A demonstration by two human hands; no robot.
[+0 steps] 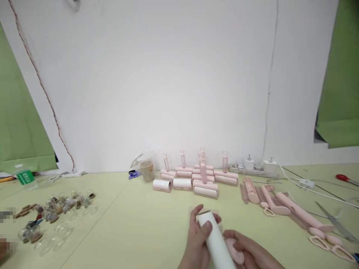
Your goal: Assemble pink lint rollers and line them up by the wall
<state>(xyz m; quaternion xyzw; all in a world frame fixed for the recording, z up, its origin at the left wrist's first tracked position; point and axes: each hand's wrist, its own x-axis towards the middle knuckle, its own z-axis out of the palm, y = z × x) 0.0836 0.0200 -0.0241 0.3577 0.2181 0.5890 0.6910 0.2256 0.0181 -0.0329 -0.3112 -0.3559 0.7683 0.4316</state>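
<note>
Head view shows a white roll (214, 237) low over the worktop (140, 224), near the bottom edge. Left hand (198, 243) has its fingers (206, 226) curled tight around it. Right hand (252, 252) closes on a pink handle piece (235, 251) just beside the roll.

Matt white paper on the roll (216, 239), smooth pink plastic on the handle piece (235, 251) beside it. Same pale pink plastic, faintly glossy, across the stacked rollers (196, 178) toward the far edge. Clear shiny glass on the little jars (60, 209) near the left edge; matt yellow-green on the surface (134, 228).
</note>
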